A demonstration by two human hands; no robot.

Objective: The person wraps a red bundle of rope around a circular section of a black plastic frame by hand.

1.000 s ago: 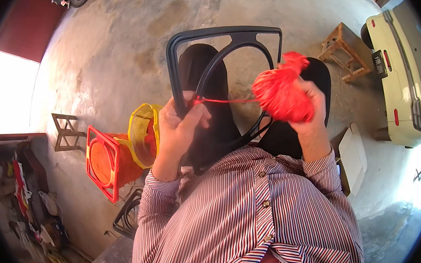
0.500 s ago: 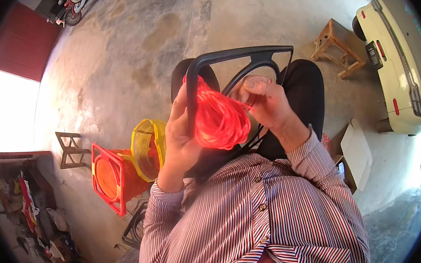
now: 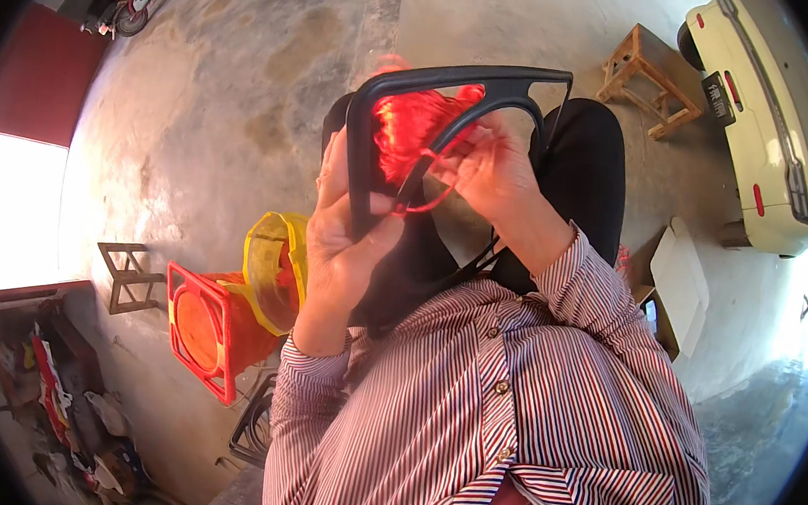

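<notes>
The floor [image 3: 245,98] is concrete, grey to tan, with darker stains spread over it (and a strong glare beside the bright opening at left). A wooden stool [image 3: 670,69] stands on it at upper right, near a pale car [image 3: 759,138]. Below the stool sits a box with a raised white flap [image 3: 681,284]. At left stands a small dark wooden frame [image 3: 131,279]; a two-wheeler [image 3: 128,19] stands at upper left.

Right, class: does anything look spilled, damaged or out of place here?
Brownish patches mark the concrete floor beyond the black frame, darker than their surroundings; spills or old stains, I can't tell.
</notes>
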